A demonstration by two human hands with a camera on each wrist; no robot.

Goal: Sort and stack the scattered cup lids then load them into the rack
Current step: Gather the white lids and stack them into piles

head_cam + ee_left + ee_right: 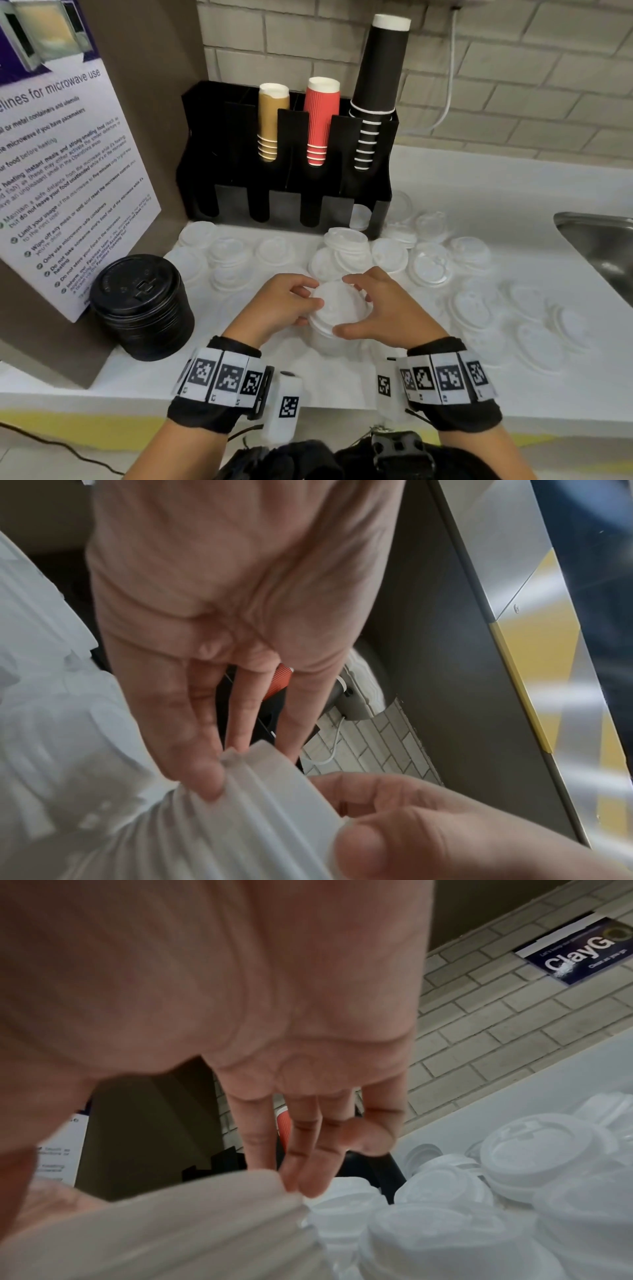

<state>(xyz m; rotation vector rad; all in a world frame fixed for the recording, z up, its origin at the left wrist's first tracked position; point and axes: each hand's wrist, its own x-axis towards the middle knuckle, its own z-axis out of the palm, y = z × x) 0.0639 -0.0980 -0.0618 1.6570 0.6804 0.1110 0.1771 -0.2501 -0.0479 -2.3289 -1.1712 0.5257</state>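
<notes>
Both hands hold one stack of white lids [337, 308] in front of the black rack [287, 164]: the left hand [284, 305] grips its left side with curled fingers, the right hand [383, 308] curls around its right side. Loose white lids [428, 263] lie scattered near the rack, and a black lid stack [142, 305] stands to its front left.

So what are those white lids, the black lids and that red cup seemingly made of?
White lids, held in both hands: thin matte plastic, probably; the stacked rims look moulded and slightly translucent. Black lids: likely similar plastic, with faint sheen and embossed top. Red cups: apparently ribbed paper, matte, with white rolled rims.
</notes>
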